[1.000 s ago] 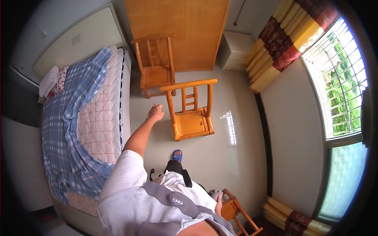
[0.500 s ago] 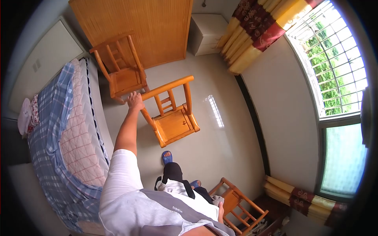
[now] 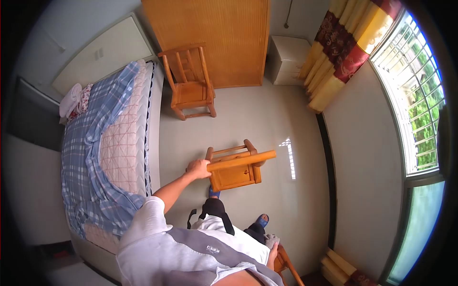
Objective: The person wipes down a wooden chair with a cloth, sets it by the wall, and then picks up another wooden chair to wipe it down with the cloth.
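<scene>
My left hand (image 3: 198, 168) reaches forward and is wrapped round the left end of the top rail of a wooden chair (image 3: 234, 178). The chair seems tipped, with its rail nearest the camera and two posts or legs showing behind. Low by my side, my right hand (image 3: 273, 255) holds a crumpled grey cloth (image 3: 272, 240); some of its fingers are hidden. Just beside that hand, part of another wooden chair (image 3: 285, 264) shows.
A third wooden chair (image 3: 193, 93) stands before a wooden panel (image 3: 210, 43). On the left is a bed with a plaid blanket (image 3: 95, 128). A white bedside cabinet (image 3: 288, 59) stands by the curtain (image 3: 341, 52). My slippered feet are on the tiled floor (image 3: 286, 128).
My left hand has drawn the chair's top rail nearer to me, away from the chair behind, and the chair has tilted. The view has shifted. The cloth stays in my right hand.
</scene>
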The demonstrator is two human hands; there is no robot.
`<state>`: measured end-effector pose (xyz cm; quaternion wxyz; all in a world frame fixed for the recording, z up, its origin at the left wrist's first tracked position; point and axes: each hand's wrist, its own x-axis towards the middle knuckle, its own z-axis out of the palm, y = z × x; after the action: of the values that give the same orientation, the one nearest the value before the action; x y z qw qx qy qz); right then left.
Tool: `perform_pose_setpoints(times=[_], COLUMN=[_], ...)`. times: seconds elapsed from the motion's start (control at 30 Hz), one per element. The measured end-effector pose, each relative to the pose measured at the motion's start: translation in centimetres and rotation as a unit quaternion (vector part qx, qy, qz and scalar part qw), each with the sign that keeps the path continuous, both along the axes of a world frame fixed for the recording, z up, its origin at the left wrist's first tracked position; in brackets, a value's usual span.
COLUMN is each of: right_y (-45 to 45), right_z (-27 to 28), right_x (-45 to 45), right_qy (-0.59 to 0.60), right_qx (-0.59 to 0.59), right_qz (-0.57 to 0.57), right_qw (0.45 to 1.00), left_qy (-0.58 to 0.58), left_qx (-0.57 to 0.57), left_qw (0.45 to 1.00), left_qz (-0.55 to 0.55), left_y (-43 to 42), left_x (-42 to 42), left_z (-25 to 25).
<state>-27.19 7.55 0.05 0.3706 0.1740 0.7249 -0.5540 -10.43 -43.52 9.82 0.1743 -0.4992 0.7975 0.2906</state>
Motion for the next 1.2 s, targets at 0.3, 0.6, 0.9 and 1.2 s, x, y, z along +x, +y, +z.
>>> perform_pose_setpoints(times=[0.3,0.6,0.9,1.2], right_y=[2.0,0.2,-10.8,-13.4], right_z=[6.3,5.4,14.7,11.0], right_x=[-12.5,-15.0,-1.0,-4.5], right_qy=[-0.126,-0.024,0.517,0.627], right_qx=[-0.005,-0.075,-0.189,-0.041], right_qz=[0.026,0.173,0.609,0.548], right_qw=[0.992,0.982,0.571,0.552], left_qy=[-0.019,-0.007,-0.006,0.046], left_qx=[-0.044,-0.029,0.025,-0.015], left_qw=[0.993,0.974,0.971,0.983], left_qz=[0.104,0.225,0.239,0.178], left_y=[22.6,32.6,39.1,38.1], left_x=[-1.4,1.2,4.3,5.2], left_z=[-1.2,-0.9,-0.2,-0.2])
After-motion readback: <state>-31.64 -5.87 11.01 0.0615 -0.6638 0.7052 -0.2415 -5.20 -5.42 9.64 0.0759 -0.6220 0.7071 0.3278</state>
